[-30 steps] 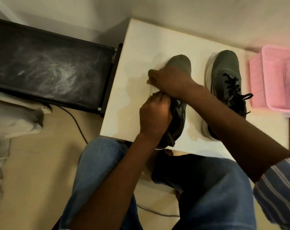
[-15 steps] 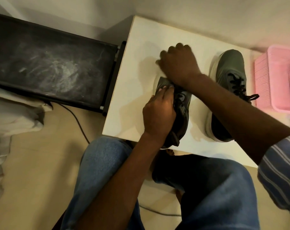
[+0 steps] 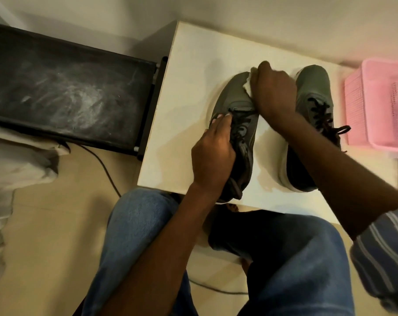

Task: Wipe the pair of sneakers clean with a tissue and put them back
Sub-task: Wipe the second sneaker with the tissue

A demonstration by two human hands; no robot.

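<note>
White counter (image 3: 193, 92): grey lace-up sneaker (image 3: 235, 99) lying toe-away, left hand (image 3: 213, 156) gripping its collar; right hand (image 3: 273, 92) curled round white crumpled tissue (image 3: 247, 86) at toe (nearer hand). Second grey sneaker (image 3: 314, 92) alongside, untouched.

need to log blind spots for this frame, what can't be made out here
- Head view: most of the tissue is hidden under the right hand on the left sneaker's toe.
- The left sneaker's heel and collar are covered by the left hand.
- The right forearm hides the right sneaker's inner side.
- The pink basket is cut off by the right edge; its contents are unclear.
</note>
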